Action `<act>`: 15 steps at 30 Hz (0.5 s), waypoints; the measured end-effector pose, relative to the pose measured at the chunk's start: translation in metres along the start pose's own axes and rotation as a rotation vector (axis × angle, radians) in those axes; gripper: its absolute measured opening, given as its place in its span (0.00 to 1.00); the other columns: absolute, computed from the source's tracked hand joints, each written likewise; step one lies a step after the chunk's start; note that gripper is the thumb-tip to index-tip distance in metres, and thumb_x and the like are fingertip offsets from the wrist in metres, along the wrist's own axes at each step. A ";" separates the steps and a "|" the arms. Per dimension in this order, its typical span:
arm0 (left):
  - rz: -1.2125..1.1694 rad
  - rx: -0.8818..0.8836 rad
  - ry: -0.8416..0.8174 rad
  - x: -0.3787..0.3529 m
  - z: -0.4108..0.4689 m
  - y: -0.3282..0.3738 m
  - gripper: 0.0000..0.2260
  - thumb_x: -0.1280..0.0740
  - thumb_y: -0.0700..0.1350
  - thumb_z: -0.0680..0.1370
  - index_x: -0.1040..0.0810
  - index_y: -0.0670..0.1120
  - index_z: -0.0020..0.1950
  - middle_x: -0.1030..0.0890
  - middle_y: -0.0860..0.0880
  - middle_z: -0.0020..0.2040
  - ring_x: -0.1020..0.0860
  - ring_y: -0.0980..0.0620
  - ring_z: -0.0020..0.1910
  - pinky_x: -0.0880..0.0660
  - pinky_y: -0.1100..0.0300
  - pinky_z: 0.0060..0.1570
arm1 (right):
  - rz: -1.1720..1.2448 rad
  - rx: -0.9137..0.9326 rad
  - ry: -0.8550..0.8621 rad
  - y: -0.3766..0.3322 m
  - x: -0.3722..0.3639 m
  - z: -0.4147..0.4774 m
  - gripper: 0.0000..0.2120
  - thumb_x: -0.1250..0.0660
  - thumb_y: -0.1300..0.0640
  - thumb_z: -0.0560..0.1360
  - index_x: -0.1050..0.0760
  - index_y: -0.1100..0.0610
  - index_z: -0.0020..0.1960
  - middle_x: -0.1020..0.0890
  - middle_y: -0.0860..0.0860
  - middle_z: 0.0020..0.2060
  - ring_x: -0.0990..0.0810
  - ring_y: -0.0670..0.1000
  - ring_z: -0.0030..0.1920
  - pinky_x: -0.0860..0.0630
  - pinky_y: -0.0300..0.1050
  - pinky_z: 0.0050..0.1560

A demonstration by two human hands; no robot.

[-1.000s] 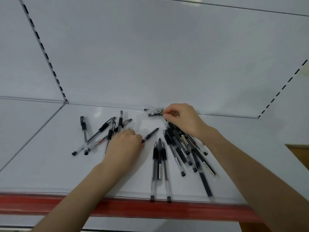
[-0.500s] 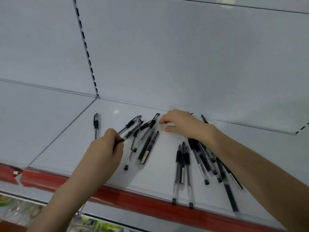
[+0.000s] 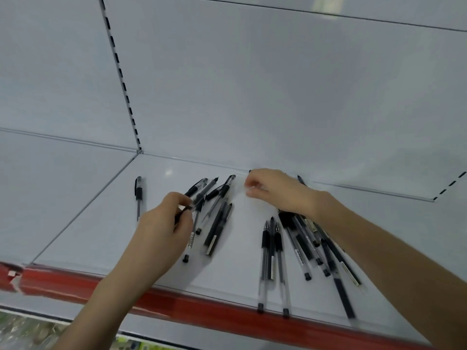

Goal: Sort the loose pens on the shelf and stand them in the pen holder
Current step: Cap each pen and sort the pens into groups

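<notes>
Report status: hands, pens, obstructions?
Left hand pinches one black-and-clear plastic pen in the left cluster. Right hand curled at back of white metal shelf, contents unclear. Other pens lie flat; pen holder not in view.

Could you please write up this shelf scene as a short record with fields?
Shelf: white, red front edge
Left hand: pinches a pen in the left cluster
Right hand: fingers curled near the back; contents unclear
Lone pen: far left, apart
Three pens: parallel, middle front
Pile: under right forearm
Pen holder: not in view
</notes>
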State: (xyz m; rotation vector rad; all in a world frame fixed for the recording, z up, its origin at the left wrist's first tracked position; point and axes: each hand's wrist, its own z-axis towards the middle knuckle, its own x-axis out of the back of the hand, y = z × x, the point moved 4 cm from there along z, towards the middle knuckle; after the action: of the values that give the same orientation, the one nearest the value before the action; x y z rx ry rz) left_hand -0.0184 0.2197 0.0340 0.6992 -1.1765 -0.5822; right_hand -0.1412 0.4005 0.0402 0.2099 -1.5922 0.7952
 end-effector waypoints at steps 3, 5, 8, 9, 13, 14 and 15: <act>-0.101 0.001 -0.001 -0.002 0.004 0.013 0.06 0.40 0.41 0.77 0.27 0.52 0.47 0.25 0.46 0.28 0.29 0.58 0.26 0.33 0.70 0.28 | 0.448 -0.039 0.204 -0.005 0.023 -0.019 0.02 0.35 0.57 0.75 0.28 0.51 0.45 0.23 0.46 0.41 0.23 0.47 0.44 0.27 0.36 0.45; -0.160 -0.033 -0.003 -0.004 0.006 0.025 0.07 0.40 0.42 0.77 0.27 0.54 0.45 0.24 0.46 0.30 0.30 0.56 0.26 0.34 0.67 0.28 | 0.669 -0.004 0.266 -0.012 0.036 -0.033 0.07 0.33 0.61 0.74 0.26 0.49 0.44 0.22 0.47 0.39 0.23 0.45 0.41 0.25 0.34 0.40; -0.240 -0.094 -0.003 -0.005 0.009 0.044 0.07 0.39 0.42 0.77 0.26 0.54 0.43 0.24 0.43 0.30 0.32 0.56 0.26 0.35 0.66 0.26 | 0.812 0.045 0.336 -0.023 0.051 -0.051 0.09 0.34 0.64 0.74 0.24 0.51 0.47 0.21 0.46 0.37 0.22 0.42 0.37 0.24 0.34 0.38; -0.256 -0.109 -0.005 -0.005 0.009 0.048 0.07 0.39 0.42 0.77 0.26 0.54 0.43 0.24 0.44 0.29 0.32 0.56 0.25 0.36 0.67 0.25 | 0.834 0.046 0.353 -0.024 0.055 -0.055 0.09 0.34 0.65 0.74 0.24 0.52 0.47 0.21 0.44 0.35 0.22 0.41 0.36 0.24 0.34 0.38; -0.302 -0.153 -0.032 -0.005 0.005 0.061 0.07 0.38 0.43 0.76 0.25 0.54 0.42 0.24 0.46 0.32 0.34 0.56 0.23 0.38 0.67 0.23 | 0.863 0.023 0.418 -0.024 0.064 -0.068 0.10 0.35 0.65 0.74 0.22 0.50 0.47 0.21 0.41 0.30 0.23 0.40 0.34 0.25 0.32 0.37; -0.302 -0.159 -0.039 -0.006 0.004 0.062 0.08 0.38 0.44 0.76 0.25 0.55 0.41 0.24 0.45 0.33 0.34 0.55 0.24 0.37 0.65 0.24 | 0.866 0.016 0.434 -0.024 0.065 -0.070 0.10 0.36 0.65 0.74 0.22 0.50 0.46 0.21 0.41 0.30 0.23 0.40 0.34 0.25 0.32 0.37; -0.302 -0.162 -0.044 -0.006 0.003 0.063 0.08 0.38 0.44 0.76 0.25 0.56 0.41 0.24 0.44 0.35 0.33 0.55 0.24 0.36 0.62 0.24 | 0.866 0.009 0.445 -0.023 0.066 -0.072 0.11 0.36 0.65 0.75 0.22 0.50 0.46 0.22 0.42 0.30 0.24 0.40 0.34 0.25 0.31 0.37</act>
State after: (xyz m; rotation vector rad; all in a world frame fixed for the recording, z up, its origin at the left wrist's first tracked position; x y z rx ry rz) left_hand -0.0199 0.2651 0.0788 0.7326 -1.0567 -0.9399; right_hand -0.0836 0.4467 0.1089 -0.6596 -1.2187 1.3900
